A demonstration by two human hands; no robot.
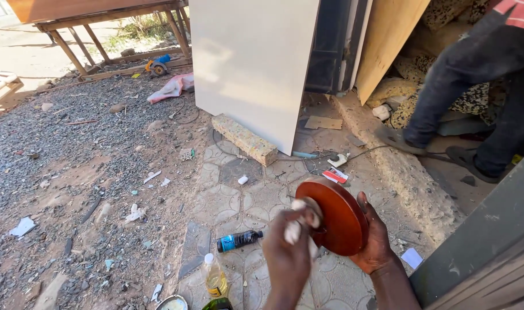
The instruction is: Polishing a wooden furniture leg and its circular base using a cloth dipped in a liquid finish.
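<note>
Head view: the step looks like rubbing finish onto a round reddish-brown wooden disc [338, 217]. The right hand [372, 241] is clamped on the disc's rim from behind. The left hand [289, 252] pinches a white cloth [299, 221] against the disc's face. Left of the disc lie a dark bottle [238, 240] and a yellow bottle [215, 277] on the floor. Next calls for turning the disc.
</note>
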